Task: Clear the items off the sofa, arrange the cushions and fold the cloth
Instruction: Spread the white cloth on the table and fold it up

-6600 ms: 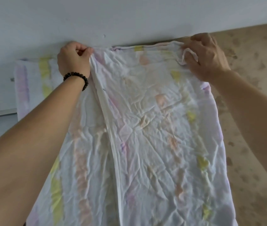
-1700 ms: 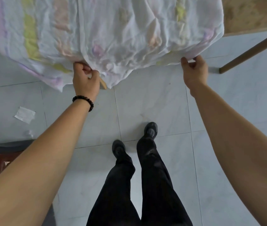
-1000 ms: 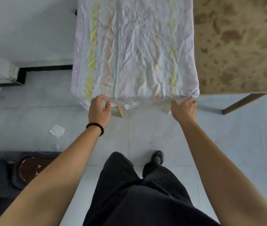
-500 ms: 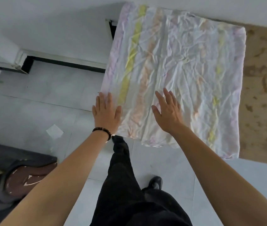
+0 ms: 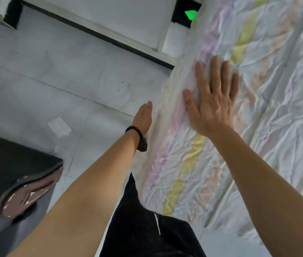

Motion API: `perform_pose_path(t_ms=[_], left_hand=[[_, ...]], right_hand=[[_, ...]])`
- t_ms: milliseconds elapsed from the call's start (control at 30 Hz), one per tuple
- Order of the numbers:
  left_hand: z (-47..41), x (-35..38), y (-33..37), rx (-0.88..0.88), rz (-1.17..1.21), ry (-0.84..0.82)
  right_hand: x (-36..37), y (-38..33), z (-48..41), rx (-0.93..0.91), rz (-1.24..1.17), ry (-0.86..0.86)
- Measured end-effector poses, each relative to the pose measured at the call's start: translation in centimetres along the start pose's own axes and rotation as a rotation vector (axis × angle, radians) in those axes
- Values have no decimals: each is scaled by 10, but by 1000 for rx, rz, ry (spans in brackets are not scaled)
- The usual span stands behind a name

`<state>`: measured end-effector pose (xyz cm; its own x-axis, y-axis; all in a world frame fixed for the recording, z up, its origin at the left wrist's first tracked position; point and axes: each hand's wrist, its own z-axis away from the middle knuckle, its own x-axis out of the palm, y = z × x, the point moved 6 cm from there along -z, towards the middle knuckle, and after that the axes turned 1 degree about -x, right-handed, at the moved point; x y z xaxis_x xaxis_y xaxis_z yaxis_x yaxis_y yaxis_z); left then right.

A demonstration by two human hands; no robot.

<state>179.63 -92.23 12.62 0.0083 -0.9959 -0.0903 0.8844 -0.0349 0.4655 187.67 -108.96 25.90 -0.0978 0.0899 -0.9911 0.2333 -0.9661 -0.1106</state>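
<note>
The cloth (image 5: 269, 101), white and wrinkled with pale yellow, pink and purple stripes, lies spread over a surface and fills the right half of the view. My right hand (image 5: 212, 101) presses flat on it near its left edge, fingers spread and holding nothing. My left hand (image 5: 144, 116), with a black bead bracelet at the wrist, is edge-on at the cloth's left border; its fingers are straight and hold nothing. The surface under the cloth is hidden.
A dark sofa edge (image 5: 8, 164) with a glossy brownish item (image 5: 28, 197) on it is at the lower left. Grey floor tiles carry a scrap of white paper (image 5: 59, 126). A black skirting strip (image 5: 95, 34) runs along the wall. My black trousers (image 5: 147, 229) are below.
The view has swung in close and to the left. Both hands have slid left over the cloth: my right hand now lies near its left edge, my left hand at the border itself.
</note>
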Motion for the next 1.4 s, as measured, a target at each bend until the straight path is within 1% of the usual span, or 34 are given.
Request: perform_pose_path(t_ms=[133, 200, 267, 300, 333, 400, 433, 500, 567, 600, 667, 733, 767, 800, 833, 867, 900, 933, 1000, 1033, 1067, 1100, 1133, 1167, 1233, 1267, 1333, 1367, 1400], left_hand=[[-43, 17, -11, -150, -39, -120], [-62, 25, -32, -228, 29, -180], [-101, 34, -72, -289, 111, -232], [-120, 37, -92, -304, 150, -242], [-123, 37, -96, -311, 189, -222], [-90, 29, -72, -350, 240, -134], [-76, 21, -59, -314, 250, -73], [-62, -2, -42, -184, 286, 116], [-41, -30, -27, -72, 346, 280], [-26, -45, -15, 12, 319, 341], [13, -70, 15, 185, 148, 407], [58, -87, 47, 344, -22, 442], [84, -94, 62, 434, -106, 465], [108, -98, 76, 524, -188, 485], [130, -101, 87, 613, -266, 505], [152, -102, 95, 693, -333, 518], [172, -101, 102, 766, -390, 521], [191, -98, 108, 836, -441, 521], [225, -90, 115, 959, -540, 545], [240, -86, 118, 998, -599, 572], [251, -84, 120, 1004, -660, 609], [259, -83, 121, 963, -711, 641], [266, -84, 120, 881, -754, 669], [272, -86, 117, 773, -792, 686], [283, -88, 108, 546, -864, 691], [289, -87, 103, 464, -924, 687], [306, -76, 96, 403, -1024, 696], [314, -65, 92, 410, -1066, 681], [323, -50, 88, 458, -1091, 669]], right_hand=[[-1, 0, -2, -3, 16, 38], [-1, -1, -3, -6, 13, 40], [-1, 1, -1, -3, 13, 43], [-1, 2, -1, -3, 12, 42], [0, 2, -1, -3, 7, 43], [1, 2, -3, -5, 12, 57], [1, 1, -3, -5, 22, 68], [2, 1, -2, -2, 28, 72], [1, 0, -1, 3, 19, 51], [1, -1, -1, 5, 10, 29], [-1, -2, -1, 4, -9, -35], [-8, -5, -3, 44, -89, -88], [-15, -9, -7, 74, -161, -86], [-27, -17, -12, 84, -230, -48], [-42, -28, -20, 50, -266, 11], [-57, -43, -31, -24, -262, 58], [-70, -61, -43, -135, -232, 53], [-82, -83, -57, -285, -168, 4], [-96, -124, -75, -596, 30, -179], [-102, -140, -79, -712, 129, -285], [-110, -150, -80, -787, 226, -357], [-119, -155, -80, -826, 302, -376], [-131, -155, -80, -837, 357, -352], [-145, -151, -80, -806, 365, -315], [-169, -129, -74, -717, 307, -231], [-179, -115, -68, -694, 280, -183], [-195, -82, -51, -663, 251, -83], [-203, -64, -40, -632, 205, -37], [-209, -44, -30, -590, 135, 1]])
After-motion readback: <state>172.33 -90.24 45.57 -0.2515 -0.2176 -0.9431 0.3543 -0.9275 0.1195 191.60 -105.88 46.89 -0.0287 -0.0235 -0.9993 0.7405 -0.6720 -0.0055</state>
